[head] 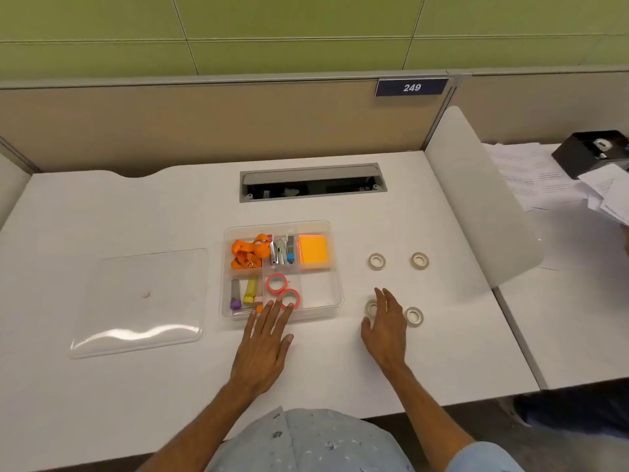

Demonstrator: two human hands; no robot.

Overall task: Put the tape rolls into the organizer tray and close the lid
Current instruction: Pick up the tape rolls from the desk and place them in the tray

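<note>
Reaching right hand [384,330] over tape roll [371,308]

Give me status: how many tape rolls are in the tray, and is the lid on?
Done: two pink tape rolls lie in the organizer tray. In hand: the right hand is over one clear roll on the desk, grip not visible; the left hand rests at the tray's near edge. Left: three more clear rolls outside the tray, and the lid lies on the desk beside it.
</note>
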